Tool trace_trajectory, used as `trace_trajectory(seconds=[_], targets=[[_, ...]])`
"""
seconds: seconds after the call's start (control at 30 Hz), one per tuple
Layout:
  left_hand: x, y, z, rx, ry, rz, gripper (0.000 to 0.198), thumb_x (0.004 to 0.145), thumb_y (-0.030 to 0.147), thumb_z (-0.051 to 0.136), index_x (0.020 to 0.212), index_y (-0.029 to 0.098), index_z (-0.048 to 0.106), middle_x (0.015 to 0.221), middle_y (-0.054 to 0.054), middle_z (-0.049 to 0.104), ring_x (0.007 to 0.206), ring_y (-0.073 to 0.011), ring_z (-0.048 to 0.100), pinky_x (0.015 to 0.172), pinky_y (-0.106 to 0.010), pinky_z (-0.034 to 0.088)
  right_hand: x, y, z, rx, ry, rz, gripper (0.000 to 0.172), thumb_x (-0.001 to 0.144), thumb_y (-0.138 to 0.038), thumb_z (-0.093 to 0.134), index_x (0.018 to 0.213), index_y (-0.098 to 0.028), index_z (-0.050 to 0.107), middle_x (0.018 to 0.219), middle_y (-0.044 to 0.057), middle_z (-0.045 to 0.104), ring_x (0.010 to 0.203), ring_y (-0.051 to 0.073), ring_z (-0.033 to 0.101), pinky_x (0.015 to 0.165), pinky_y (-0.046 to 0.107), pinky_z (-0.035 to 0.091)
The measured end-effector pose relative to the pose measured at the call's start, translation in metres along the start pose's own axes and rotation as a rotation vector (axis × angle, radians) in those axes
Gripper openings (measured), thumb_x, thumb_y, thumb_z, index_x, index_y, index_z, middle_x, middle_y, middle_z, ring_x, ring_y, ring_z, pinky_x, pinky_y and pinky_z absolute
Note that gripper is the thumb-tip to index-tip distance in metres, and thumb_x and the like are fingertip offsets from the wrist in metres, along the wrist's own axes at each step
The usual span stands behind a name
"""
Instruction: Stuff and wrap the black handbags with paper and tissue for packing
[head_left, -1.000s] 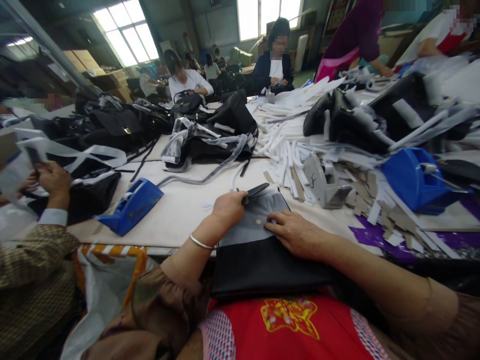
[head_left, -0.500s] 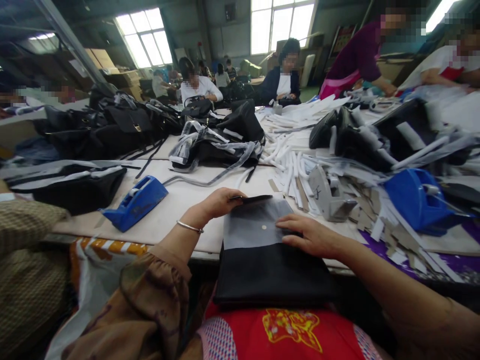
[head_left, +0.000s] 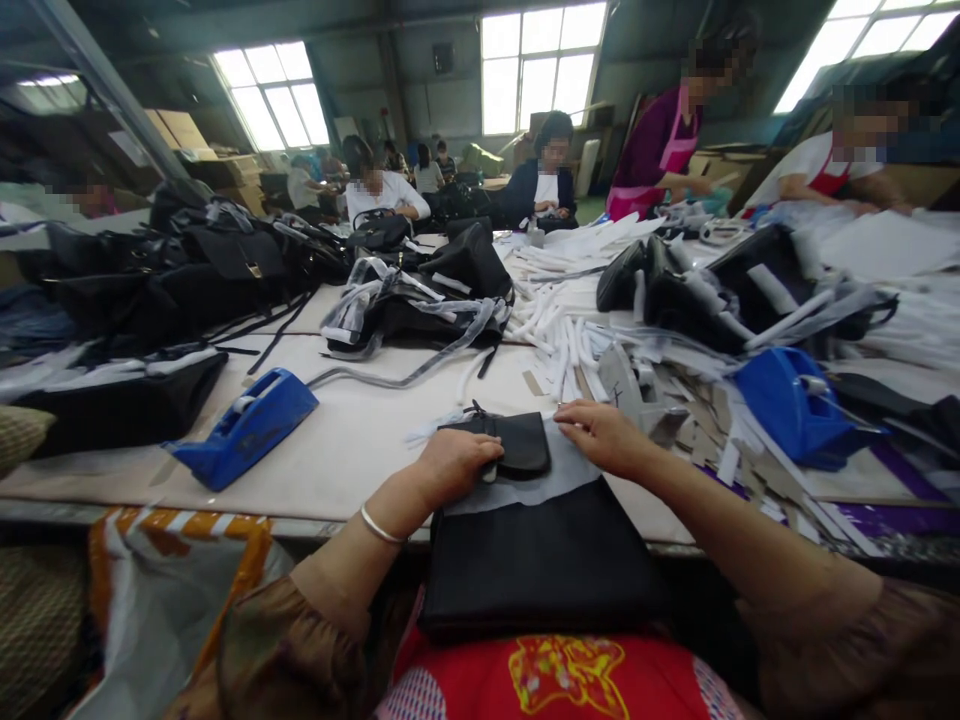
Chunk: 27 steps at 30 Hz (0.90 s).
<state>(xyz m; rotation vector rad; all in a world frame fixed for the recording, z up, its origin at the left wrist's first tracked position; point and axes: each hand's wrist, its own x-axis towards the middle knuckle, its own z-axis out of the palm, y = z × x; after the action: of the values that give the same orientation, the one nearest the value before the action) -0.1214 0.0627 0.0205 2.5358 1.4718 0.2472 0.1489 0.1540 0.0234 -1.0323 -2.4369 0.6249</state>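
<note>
A flat black bag [head_left: 540, 560] lies against my red apron, its top on the table edge. A thin grey-white sheet [head_left: 559, 475] covers its upper part, and the bag's black flap [head_left: 517, 440] is folded down over that sheet. My left hand [head_left: 454, 465] is curled, pressing on the flap's left edge. My right hand [head_left: 604, 435] pinches the sheet's upper right corner beside the flap.
A blue tape dispenser [head_left: 244, 425] sits left on the pale table [head_left: 352, 440], another [head_left: 799, 405] right. Black bags [head_left: 420, 295] in plastic wrap, white strips [head_left: 562, 335] and cardboard scraps [head_left: 720, 440] fill the far side. Several people work beyond. A plastic sack [head_left: 172, 585] hangs at left.
The black flap, held up by my left hand before, now lies folded down over the sheet. My right hand moved from the bag's front up to the sheet's far corner.
</note>
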Motion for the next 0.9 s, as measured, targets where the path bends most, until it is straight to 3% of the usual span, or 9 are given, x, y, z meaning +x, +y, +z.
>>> trace_trajectory(seconds=[0.07,0.17,0.37,0.53,0.67,0.8,0.9], targets=[[0.001,0.003,-0.001,0.041,-0.009,0.014,0.05,0.078,0.008,0.055,0.121,0.03,0.067,0.131,-0.001,0.067,0.11,-0.0218,0.069,0.085,-0.03,0.056,0.014,0.008,0.004,-0.074,0.028,0.132,0.026,0.087,-0.022,0.056,0.103,-0.018,0.075,0.112,0.01,0.072,0.103,0.022,0.067,0.095,0.035,0.05],[0.005,0.005,-0.004,0.085,-0.03,0.038,0.049,0.078,0.008,0.054,0.12,0.029,0.067,0.13,-0.001,0.068,0.107,-0.0228,0.07,0.083,-0.031,0.056,0.028,0.021,0.017,-0.112,-0.036,0.298,0.028,0.084,-0.027,0.062,0.106,-0.016,0.075,0.111,0.011,0.073,0.104,0.025,0.067,0.096,0.036,0.049],[0.011,0.014,0.0,0.078,-0.025,0.06,0.04,0.084,0.01,0.054,0.116,0.027,0.07,0.125,-0.006,0.07,0.101,-0.0233,0.071,0.082,-0.032,0.056,0.028,0.036,0.044,-0.01,-0.086,0.424,0.029,0.088,-0.03,0.056,0.105,-0.017,0.076,0.104,0.007,0.076,0.1,0.022,0.069,0.088,0.029,0.052],[0.007,0.026,0.009,0.074,-0.019,0.093,0.035,0.088,0.011,0.051,0.117,0.02,0.069,0.131,-0.013,0.065,0.109,-0.0271,0.068,0.09,-0.038,0.054,0.024,0.044,0.054,0.017,-0.081,0.509,0.032,0.089,-0.033,0.054,0.104,-0.015,0.076,0.095,0.005,0.076,0.092,0.02,0.069,0.08,0.025,0.052],[0.011,0.025,0.005,0.092,-0.077,0.058,0.039,0.087,0.008,0.048,0.117,0.021,0.069,0.129,-0.009,0.067,0.104,-0.0273,0.07,0.083,-0.036,0.056,0.022,0.044,0.057,0.005,-0.08,0.501,0.033,0.09,-0.034,0.052,0.104,-0.015,0.075,0.093,0.006,0.076,0.089,0.02,0.069,0.08,0.027,0.052],[0.017,0.017,-0.001,0.017,-0.091,0.008,0.04,0.085,0.01,0.051,0.116,0.024,0.071,0.123,-0.006,0.071,0.108,-0.025,0.069,0.089,-0.034,0.053,0.013,0.033,0.049,-0.058,-0.029,0.434,0.041,0.088,-0.031,0.053,0.123,-0.012,0.067,0.125,0.016,0.067,0.117,0.03,0.06,0.103,0.04,0.043],[0.017,0.011,-0.004,-0.076,-0.083,-0.043,0.035,0.086,0.017,0.058,0.116,0.026,0.071,0.118,-0.004,0.073,0.108,-0.0231,0.068,0.093,-0.032,0.051,0.002,0.021,0.034,-0.178,0.102,0.277,0.054,0.087,-0.034,0.056,0.135,-0.008,0.056,0.141,0.022,0.052,0.132,0.036,0.046,0.111,0.046,0.035]])
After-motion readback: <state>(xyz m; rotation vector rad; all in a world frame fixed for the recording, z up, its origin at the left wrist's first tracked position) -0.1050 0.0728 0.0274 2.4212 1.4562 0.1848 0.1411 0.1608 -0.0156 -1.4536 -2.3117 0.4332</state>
